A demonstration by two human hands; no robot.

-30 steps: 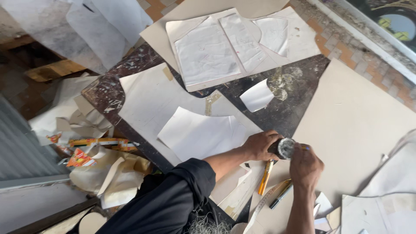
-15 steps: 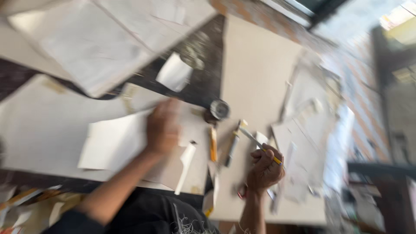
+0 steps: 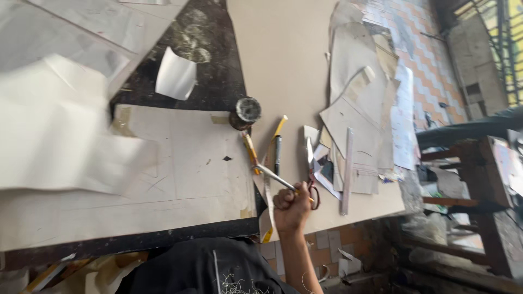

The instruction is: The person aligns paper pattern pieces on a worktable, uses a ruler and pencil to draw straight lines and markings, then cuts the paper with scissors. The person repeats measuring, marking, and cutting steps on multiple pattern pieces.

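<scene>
- Head view: the right hand (image 3: 291,209) is closed in a fist around a slim tool (image 3: 275,178) with a silvery metal shaft and a yellow end, held slanting up and to the left above the near edge of the surface (image 3: 283,60).
- The left hand is out of sight.
- Just beyond the tool lie a black pen (image 3: 278,154), a yellow-handled knife (image 3: 251,152) and a round dark tin (image 3: 244,112).
- Red-handled scissors (image 3: 312,179) lie beside the fist, a pale ruler (image 3: 347,169) further right.
- Large paper sheets (image 3: 60,136) cover the left part.
</scene>
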